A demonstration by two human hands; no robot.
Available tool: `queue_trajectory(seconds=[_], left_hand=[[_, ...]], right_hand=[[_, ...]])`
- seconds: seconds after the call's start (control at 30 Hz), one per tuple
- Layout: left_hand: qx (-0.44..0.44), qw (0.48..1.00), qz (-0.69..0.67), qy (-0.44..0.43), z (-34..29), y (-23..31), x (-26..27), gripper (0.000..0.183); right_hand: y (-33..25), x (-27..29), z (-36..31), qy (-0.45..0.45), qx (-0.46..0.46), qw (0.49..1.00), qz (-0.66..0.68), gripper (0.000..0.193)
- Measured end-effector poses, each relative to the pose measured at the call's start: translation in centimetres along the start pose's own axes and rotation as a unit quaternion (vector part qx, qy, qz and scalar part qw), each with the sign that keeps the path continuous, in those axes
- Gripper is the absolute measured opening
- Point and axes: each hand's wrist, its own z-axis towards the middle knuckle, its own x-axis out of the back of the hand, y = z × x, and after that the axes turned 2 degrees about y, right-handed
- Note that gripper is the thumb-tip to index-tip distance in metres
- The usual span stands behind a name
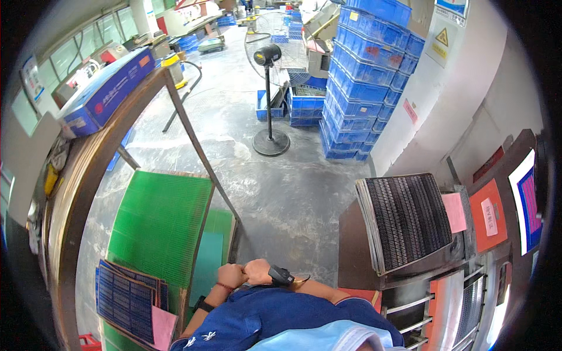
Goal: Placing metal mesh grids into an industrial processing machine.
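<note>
Close in front of my body, my left hand (231, 275) and my right hand (256, 271) come together, both with curled fingers. Whatever they may hold between them is hidden or too small to name. A red bracelet and a black band circle my left wrist, and a black device (281, 275) is strapped on my right one. Just left of the hands are a green sheet stack (161, 225) and a teal sheet (208, 257). Dark blue patterned panels (126, 298) with a pink slip (164, 327) lie on the green sheets' near end.
On my right, a stack of black patterned panels (407, 222) rests on a brown surface (351, 245) above metal rails. A metal-framed shelf (73, 193) with a blue box (108, 93) stands left. Ahead are a black pedestal fan (269, 93) and tall stacks of blue crates (357, 88).
</note>
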Motion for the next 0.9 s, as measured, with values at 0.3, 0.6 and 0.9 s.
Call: queue_trajectory(seconds=[0.3, 0.6, 0.9], left_hand=[[-0.112, 0.992, 0.027, -0.040, 12.2, 0.1, 2.5, 0.024], [-0.133, 0.988, 0.029, -0.079, 21.7, -3.4, 5.7, 0.027], [-0.095, 0.991, -0.012, -0.099, 29.8, -3.9, 5.9, 0.028]], right_hand=[[7.2, 4.1, 5.0, 0.047, -0.056, 0.997, 0.018, 0.020], [11.5, 6.9, 13.3, 0.090, -0.081, 0.992, 0.039, 0.021], [16.3, 11.9, 18.1, 0.002, -0.117, 0.992, 0.040, 0.018]])
